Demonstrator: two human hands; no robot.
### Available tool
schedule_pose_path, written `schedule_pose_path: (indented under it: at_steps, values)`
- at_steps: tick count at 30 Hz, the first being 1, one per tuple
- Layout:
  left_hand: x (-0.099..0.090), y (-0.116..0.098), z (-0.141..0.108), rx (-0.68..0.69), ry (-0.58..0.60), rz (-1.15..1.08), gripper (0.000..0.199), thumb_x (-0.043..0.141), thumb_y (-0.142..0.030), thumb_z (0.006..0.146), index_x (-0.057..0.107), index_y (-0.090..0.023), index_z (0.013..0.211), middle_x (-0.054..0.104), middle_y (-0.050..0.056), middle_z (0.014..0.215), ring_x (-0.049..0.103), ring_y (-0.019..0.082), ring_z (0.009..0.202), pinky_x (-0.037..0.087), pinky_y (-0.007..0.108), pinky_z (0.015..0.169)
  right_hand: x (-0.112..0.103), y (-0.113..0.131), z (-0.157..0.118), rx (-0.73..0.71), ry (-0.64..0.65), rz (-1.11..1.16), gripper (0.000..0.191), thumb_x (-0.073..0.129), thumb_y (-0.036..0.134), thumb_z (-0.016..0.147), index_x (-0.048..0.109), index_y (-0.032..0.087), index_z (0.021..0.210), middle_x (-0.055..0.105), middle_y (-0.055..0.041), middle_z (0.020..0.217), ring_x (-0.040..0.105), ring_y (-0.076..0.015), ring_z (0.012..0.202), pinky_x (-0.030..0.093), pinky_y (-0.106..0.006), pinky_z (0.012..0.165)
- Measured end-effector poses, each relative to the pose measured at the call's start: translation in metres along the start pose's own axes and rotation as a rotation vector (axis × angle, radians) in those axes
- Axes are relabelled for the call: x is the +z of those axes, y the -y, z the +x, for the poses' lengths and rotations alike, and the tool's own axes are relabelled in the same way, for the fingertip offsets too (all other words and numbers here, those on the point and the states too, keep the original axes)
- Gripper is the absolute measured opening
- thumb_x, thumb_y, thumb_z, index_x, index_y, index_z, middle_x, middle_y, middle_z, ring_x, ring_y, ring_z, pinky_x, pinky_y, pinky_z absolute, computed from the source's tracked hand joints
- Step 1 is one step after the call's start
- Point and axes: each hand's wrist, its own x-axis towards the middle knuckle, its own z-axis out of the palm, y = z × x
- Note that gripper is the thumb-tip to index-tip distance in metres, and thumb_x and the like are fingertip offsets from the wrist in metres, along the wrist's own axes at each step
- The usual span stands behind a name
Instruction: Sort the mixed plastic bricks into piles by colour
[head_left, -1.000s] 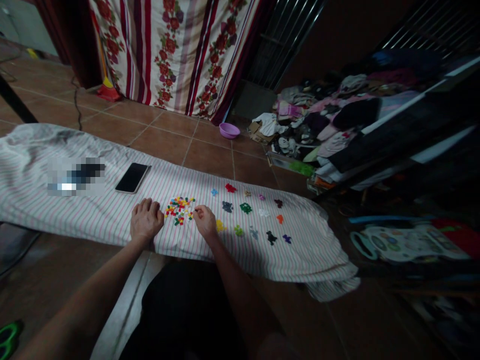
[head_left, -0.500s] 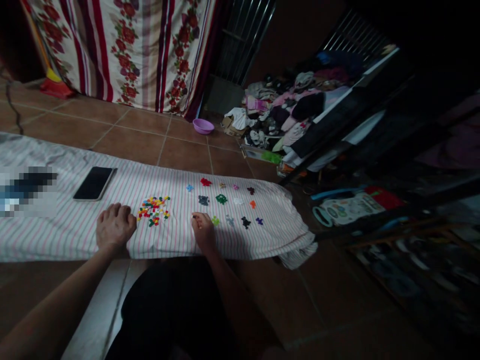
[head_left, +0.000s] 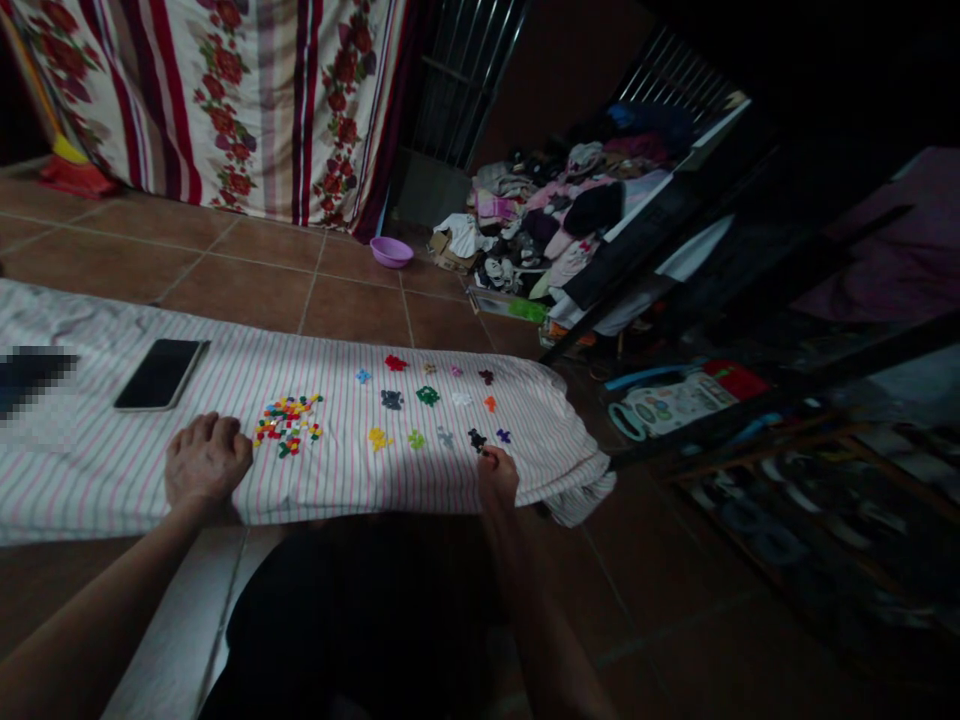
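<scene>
My left hand [head_left: 208, 458] rests on the striped cloth [head_left: 315, 490], just left of a mixed pile of small colourful pieces [head_left: 291, 424]. Its fingers lie apart and hold nothing. My right hand [head_left: 498, 474] is pinched at the near edge of the small black pile [head_left: 477, 438]; what its fingertips hold is too small to make out. Several single-colour piles lie in rows, among them yellow [head_left: 379, 439], light green [head_left: 416, 439], dark green [head_left: 427, 396], red [head_left: 395, 363], orange [head_left: 490, 403] and purple [head_left: 504, 436].
A phone [head_left: 160, 375] lies on the cloth beyond my left hand. A purple basin [head_left: 391, 252] stands on the tiled floor behind. A heap of clothes [head_left: 547, 215] is at the back, and a dark rack [head_left: 810, 380] is at the right.
My right hand has moved right, from beside the light green pile to the black pile, and the yellow pile now shows. My left hand stays beside the mixed pile. The view has shifted slightly.
</scene>
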Motion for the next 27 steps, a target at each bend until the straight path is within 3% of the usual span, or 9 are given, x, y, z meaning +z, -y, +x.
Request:
schedule_pose_path:
  at_steps: [5,9,15,23,27]
  values:
    - [0.001,0.001,-0.001,0.015,-0.005,-0.024,0.035,0.04,-0.028,0.085,0.064,-0.015,0.106,0.057,0.02,0.122,0.054,0.037,0.114,0.041,0.054,0.097,0.002,-0.006,0.012,0.021,0.093,-0.136,0.037,0.042,0.019,0.07,0.068,0.015,0.097,0.069,-0.012,0.094,0.06,-0.0234,0.093,0.045,-0.033,0.087]
    - [0.002,0.001,-0.001,0.029,-0.031,0.003,0.033,0.04,-0.028,0.085,0.063,-0.013,0.105,0.058,0.02,0.123,0.054,0.036,0.114,0.041,0.053,0.098,0.005,-0.002,0.017,-0.027,0.093,-0.134,0.038,0.042,0.016,0.07,0.068,0.017,0.097,0.069,-0.0095,0.092,0.06,-0.022,0.092,0.044,-0.032,0.087]
    - [0.005,0.003,0.0,0.028,-0.022,0.048,0.032,0.04,-0.029,0.086,0.062,-0.015,0.104,0.059,0.017,0.122,0.055,0.033,0.109,0.043,0.051,0.095,0.003,-0.002,0.024,-0.098,0.137,-0.094,0.035,0.043,0.019,0.07,0.067,0.017,0.095,0.067,-0.0084,0.088,0.059,-0.0219,0.086,0.046,-0.032,0.082]
    - [0.004,0.001,0.0,0.01,-0.034,0.054,0.03,0.043,-0.029,0.084,0.062,-0.017,0.103,0.059,0.014,0.122,0.055,0.03,0.107,0.042,0.049,0.096,0.013,-0.014,0.042,-0.076,0.138,-0.175,0.042,0.057,0.024,0.069,0.065,0.013,0.108,0.065,-0.0121,0.095,0.058,-0.025,0.093,0.046,-0.034,0.086]
    - [0.003,0.001,0.0,-0.002,-0.022,0.018,0.032,0.042,-0.028,0.084,0.063,-0.015,0.105,0.058,0.017,0.124,0.055,0.031,0.11,0.041,0.05,0.098,0.014,-0.016,0.049,-0.122,0.193,-0.187,0.036,0.059,0.026,0.07,0.069,0.015,0.103,0.068,-0.0105,0.091,0.059,-0.0246,0.093,0.045,-0.034,0.088]
